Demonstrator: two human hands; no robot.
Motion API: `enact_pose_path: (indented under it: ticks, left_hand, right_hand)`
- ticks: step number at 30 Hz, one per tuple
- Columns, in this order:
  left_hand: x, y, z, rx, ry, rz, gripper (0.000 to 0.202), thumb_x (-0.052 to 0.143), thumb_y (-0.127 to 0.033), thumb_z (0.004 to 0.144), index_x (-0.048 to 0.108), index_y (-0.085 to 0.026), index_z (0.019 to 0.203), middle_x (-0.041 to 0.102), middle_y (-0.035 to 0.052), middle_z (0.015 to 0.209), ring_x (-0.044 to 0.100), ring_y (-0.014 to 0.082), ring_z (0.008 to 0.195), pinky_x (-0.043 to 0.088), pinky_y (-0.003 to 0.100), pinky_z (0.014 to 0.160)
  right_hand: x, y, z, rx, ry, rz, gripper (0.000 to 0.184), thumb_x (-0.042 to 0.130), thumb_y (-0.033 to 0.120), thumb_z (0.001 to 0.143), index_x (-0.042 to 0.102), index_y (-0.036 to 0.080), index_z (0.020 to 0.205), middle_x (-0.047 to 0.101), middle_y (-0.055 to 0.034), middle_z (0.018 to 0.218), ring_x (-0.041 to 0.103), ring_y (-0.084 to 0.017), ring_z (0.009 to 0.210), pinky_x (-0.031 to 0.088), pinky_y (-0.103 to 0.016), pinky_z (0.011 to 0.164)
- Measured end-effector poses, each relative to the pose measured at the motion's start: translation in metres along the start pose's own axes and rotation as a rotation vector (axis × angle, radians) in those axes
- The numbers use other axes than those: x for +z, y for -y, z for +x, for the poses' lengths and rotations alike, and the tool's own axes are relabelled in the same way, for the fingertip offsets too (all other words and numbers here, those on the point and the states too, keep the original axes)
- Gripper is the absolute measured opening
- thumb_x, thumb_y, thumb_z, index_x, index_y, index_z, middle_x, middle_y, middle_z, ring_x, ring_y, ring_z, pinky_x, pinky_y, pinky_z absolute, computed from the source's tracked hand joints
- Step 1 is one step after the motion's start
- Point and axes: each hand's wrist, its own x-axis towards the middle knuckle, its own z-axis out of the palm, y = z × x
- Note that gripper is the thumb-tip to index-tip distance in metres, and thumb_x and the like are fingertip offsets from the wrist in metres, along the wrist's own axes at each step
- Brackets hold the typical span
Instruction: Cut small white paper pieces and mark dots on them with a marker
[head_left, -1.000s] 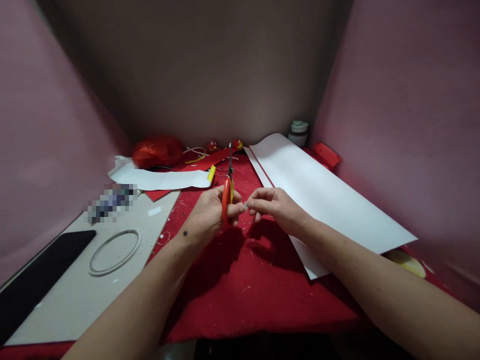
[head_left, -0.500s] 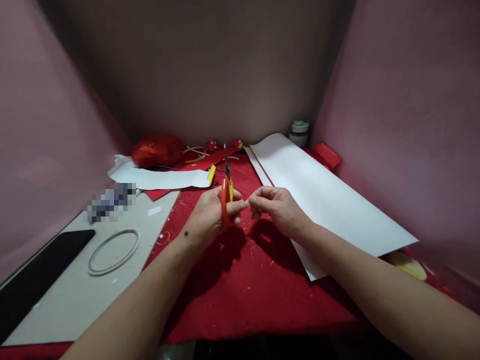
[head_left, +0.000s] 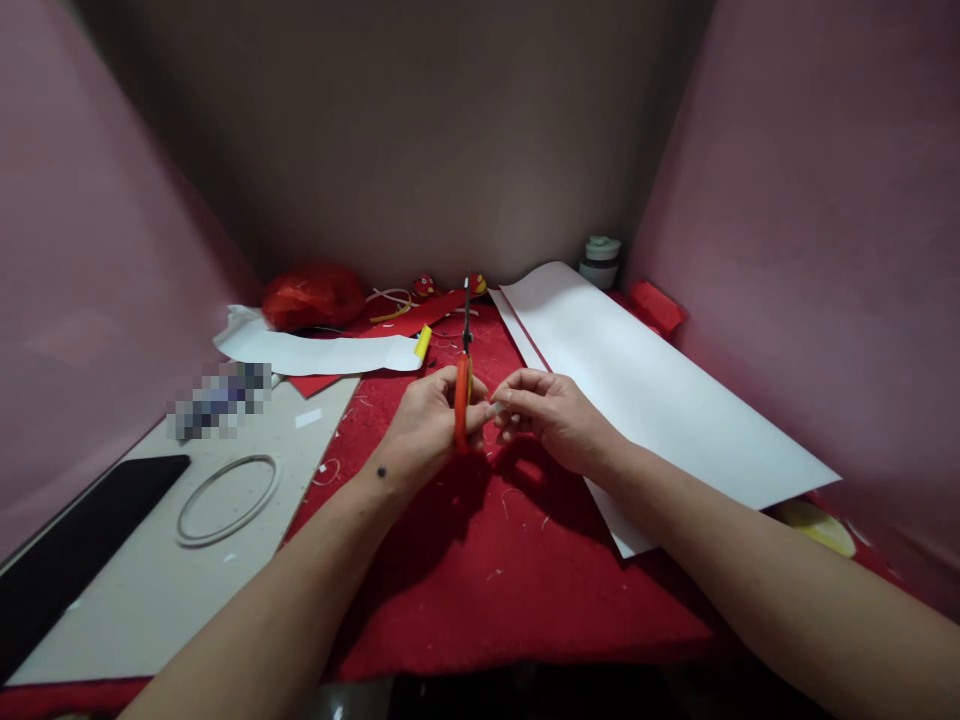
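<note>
My left hand (head_left: pixel 424 425) is closed round the orange handles of a pair of scissors (head_left: pixel 463 385), whose dark blades point away from me. My right hand (head_left: pixel 551 415) pinches a tiny white scrap (head_left: pixel 493 408) between thumb and fingers. The fingertips of both hands meet at that scrap, just above the red felt cloth (head_left: pixel 487 560).
A large white sheet (head_left: pixel 645 390) lies to the right. At left are a grey board (head_left: pixel 150 580) with a thin ring (head_left: pixel 229 498), a black strip (head_left: pixel 67 550) and curled white paper (head_left: pixel 315 352). At the back stand a red bag (head_left: pixel 313 296) and a small jar (head_left: pixel 600 262).
The scissors have tilted a little to the right and both hands have edged slightly away from me. The pinch on the scrap is unchanged.
</note>
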Motion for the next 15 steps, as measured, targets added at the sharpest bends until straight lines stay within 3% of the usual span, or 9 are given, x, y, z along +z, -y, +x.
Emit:
enact_pose_path:
  ticks: [11, 15]
  left_hand:
    - [-0.0018, 0.0009, 0.0007, -0.022, 0.042, -0.046, 0.028, 0.072, -0.025, 0.064, 0.049, -0.017, 0.077, 0.052, -0.0054, 0.051, 0.049, 0.0072, 0.039, 0.035, 0.018, 0.037]
    - [-0.0025, 0.0011, 0.0015, -0.008, 0.045, -0.033, 0.029, 0.074, -0.024, 0.062, 0.049, -0.017, 0.074, 0.05, -0.0062, 0.049, 0.048, 0.0073, 0.038, 0.033, 0.018, 0.036]
  right_hand:
    - [0.0004, 0.0028, 0.0006, 0.031, -0.001, -0.057, 0.011, 0.063, 0.026, 0.074, 0.059, 0.017, 0.069, 0.06, 0.0001, 0.064, 0.055, -0.01, 0.054, 0.047, -0.026, 0.056]
    - [0.0004, 0.0089, -0.0006, 0.005, -0.003, -0.206, 0.007, 0.063, 0.021, 0.072, 0.062, 0.018, 0.066, 0.061, -0.0005, 0.063, 0.054, -0.011, 0.056, 0.046, -0.027, 0.057]
